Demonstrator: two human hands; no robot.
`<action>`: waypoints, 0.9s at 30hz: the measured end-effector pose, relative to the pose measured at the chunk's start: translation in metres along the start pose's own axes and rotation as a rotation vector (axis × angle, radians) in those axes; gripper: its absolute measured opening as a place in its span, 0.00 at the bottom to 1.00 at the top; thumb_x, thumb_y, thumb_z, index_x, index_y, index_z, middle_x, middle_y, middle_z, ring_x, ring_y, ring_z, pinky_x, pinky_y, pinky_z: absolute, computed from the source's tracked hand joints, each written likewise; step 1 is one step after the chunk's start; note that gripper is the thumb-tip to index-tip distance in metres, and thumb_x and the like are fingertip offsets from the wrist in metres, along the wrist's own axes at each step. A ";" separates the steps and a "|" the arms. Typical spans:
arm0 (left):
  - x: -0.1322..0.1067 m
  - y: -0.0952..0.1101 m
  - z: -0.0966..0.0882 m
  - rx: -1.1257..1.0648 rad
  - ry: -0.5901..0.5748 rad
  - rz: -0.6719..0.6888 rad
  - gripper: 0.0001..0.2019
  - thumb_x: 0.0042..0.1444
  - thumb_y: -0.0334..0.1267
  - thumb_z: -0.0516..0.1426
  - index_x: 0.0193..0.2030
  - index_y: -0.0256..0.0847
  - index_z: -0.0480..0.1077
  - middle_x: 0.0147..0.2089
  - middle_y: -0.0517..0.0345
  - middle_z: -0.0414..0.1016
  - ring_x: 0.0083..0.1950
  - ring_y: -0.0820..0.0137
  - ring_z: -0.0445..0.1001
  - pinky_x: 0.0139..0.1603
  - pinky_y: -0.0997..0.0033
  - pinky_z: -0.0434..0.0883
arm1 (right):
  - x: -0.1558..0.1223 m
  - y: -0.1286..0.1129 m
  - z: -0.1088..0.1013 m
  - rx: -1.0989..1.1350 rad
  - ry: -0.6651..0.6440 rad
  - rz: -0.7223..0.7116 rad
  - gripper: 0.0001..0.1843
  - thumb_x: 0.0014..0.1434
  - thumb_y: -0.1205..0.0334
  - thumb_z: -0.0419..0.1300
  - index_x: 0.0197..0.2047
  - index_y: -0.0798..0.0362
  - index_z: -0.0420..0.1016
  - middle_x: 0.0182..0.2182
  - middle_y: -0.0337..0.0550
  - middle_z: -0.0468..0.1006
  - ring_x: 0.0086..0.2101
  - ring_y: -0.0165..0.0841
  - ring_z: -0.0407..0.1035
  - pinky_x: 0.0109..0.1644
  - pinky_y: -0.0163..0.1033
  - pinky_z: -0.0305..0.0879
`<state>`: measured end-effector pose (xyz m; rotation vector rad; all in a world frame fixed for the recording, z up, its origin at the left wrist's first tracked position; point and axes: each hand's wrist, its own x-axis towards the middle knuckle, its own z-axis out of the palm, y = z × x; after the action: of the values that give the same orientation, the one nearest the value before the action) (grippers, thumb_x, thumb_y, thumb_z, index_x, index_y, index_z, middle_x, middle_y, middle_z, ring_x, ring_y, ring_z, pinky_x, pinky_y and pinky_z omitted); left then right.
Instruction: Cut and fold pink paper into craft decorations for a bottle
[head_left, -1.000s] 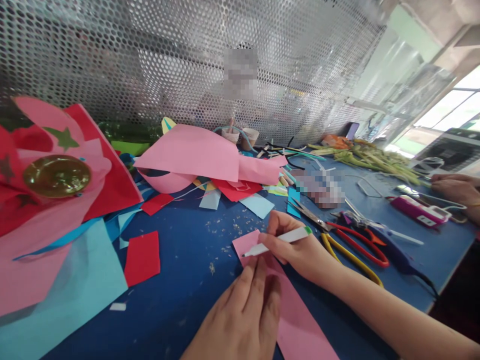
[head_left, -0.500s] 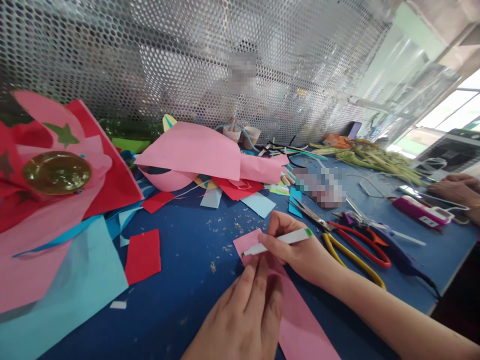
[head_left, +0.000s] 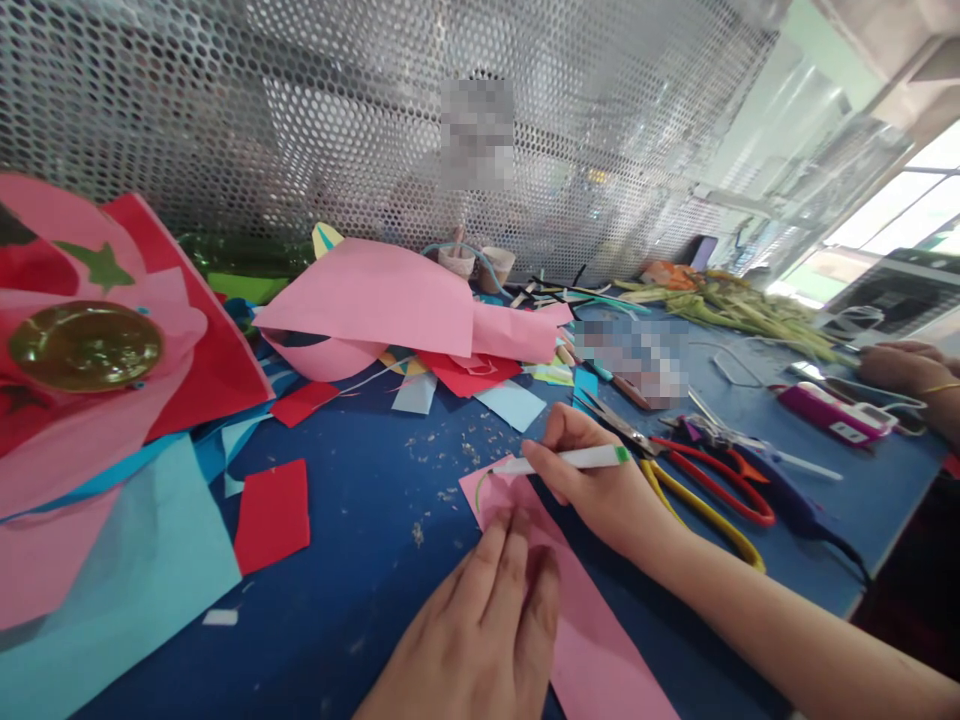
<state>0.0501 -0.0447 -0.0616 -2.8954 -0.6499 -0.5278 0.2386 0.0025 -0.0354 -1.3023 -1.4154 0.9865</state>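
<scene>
A long pink paper strip (head_left: 592,640) lies slantwise on the blue table. My left hand (head_left: 480,610) rests flat on it, fingers stretched toward the strip's far end. Pinched in my right hand (head_left: 592,480) is a white marker (head_left: 592,457) with a green end, its tip touching the paper near the far edge. A thin curved green line (head_left: 480,490) shows on the strip just left of the tip. Just beyond my right wrist lie scissors with red handles (head_left: 720,475) and a tool with yellow handles (head_left: 705,520).
Left are a red paper square (head_left: 274,515), light blue sheets (head_left: 142,570) and a pink and red paper piece with a round amber dish (head_left: 86,345). Pink sheets (head_left: 375,295) lie near the perforated metal screen (head_left: 360,120). A purple device (head_left: 832,412) and another person's hand (head_left: 907,370) are right.
The marker tip has moved up and right along the paper, leaving a curved green line. My left hand stays pressed on the strip. The view has shifted slightly.
</scene>
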 end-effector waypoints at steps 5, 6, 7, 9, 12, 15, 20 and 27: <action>0.001 0.001 -0.002 -0.030 -0.022 -0.009 0.23 0.62 0.31 0.45 0.62 0.30 0.62 0.64 0.43 0.68 0.65 0.58 0.65 0.60 0.67 0.68 | 0.001 -0.001 -0.004 -0.021 0.041 -0.025 0.17 0.54 0.60 0.60 0.22 0.47 0.55 0.13 0.26 0.57 0.15 0.24 0.48 0.19 0.34 0.43; 0.002 0.001 -0.002 -0.042 -0.024 -0.015 0.23 0.62 0.30 0.45 0.63 0.30 0.62 0.64 0.43 0.68 0.66 0.58 0.64 0.60 0.67 0.67 | 0.001 -0.001 -0.005 -0.024 0.054 -0.025 0.16 0.54 0.59 0.60 0.22 0.47 0.56 0.12 0.26 0.58 0.15 0.24 0.48 0.19 0.34 0.43; 0.002 0.000 -0.002 -0.050 -0.024 -0.019 0.23 0.62 0.30 0.46 0.63 0.31 0.62 0.65 0.44 0.67 0.66 0.59 0.63 0.61 0.67 0.67 | 0.000 -0.001 -0.006 -0.022 0.071 -0.020 0.16 0.55 0.59 0.60 0.22 0.47 0.56 0.12 0.26 0.58 0.15 0.24 0.48 0.19 0.34 0.43; 0.003 0.000 -0.002 -0.045 -0.032 -0.022 0.23 0.62 0.31 0.46 0.63 0.31 0.61 0.65 0.44 0.67 0.67 0.59 0.63 0.61 0.68 0.66 | 0.001 0.000 -0.009 -0.005 0.104 0.005 0.16 0.56 0.58 0.60 0.23 0.48 0.57 0.12 0.25 0.58 0.15 0.24 0.48 0.19 0.34 0.43; 0.004 0.000 -0.003 0.007 -0.040 0.002 0.23 0.62 0.32 0.46 0.63 0.29 0.61 0.65 0.42 0.66 0.66 0.57 0.64 0.60 0.67 0.67 | 0.002 0.002 -0.012 0.032 0.095 0.041 0.16 0.56 0.58 0.60 0.24 0.48 0.57 0.12 0.25 0.58 0.15 0.24 0.48 0.20 0.33 0.43; 0.004 -0.001 -0.003 0.047 -0.033 0.021 0.24 0.62 0.36 0.47 0.63 0.28 0.60 0.64 0.39 0.66 0.65 0.55 0.65 0.59 0.66 0.67 | 0.003 0.004 -0.013 0.035 0.046 0.042 0.15 0.56 0.58 0.60 0.24 0.48 0.57 0.12 0.25 0.58 0.15 0.24 0.49 0.20 0.33 0.44; 0.002 0.000 -0.001 0.108 -0.009 0.018 0.27 0.62 0.46 0.49 0.63 0.29 0.61 0.64 0.38 0.68 0.64 0.55 0.67 0.56 0.67 0.69 | 0.005 0.005 -0.012 0.028 0.013 0.042 0.15 0.56 0.58 0.60 0.25 0.48 0.57 0.12 0.25 0.59 0.15 0.24 0.49 0.21 0.33 0.45; 0.001 0.003 -0.003 0.108 -0.007 0.002 0.29 0.62 0.50 0.47 0.63 0.30 0.61 0.64 0.39 0.67 0.64 0.55 0.67 0.58 0.67 0.66 | 0.003 0.003 -0.011 0.013 0.005 0.031 0.15 0.56 0.57 0.60 0.24 0.48 0.57 0.12 0.25 0.59 0.15 0.24 0.50 0.21 0.33 0.45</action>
<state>0.0519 -0.0477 -0.0589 -2.7975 -0.6558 -0.4680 0.2505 0.0054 -0.0357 -1.3195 -1.3865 1.0110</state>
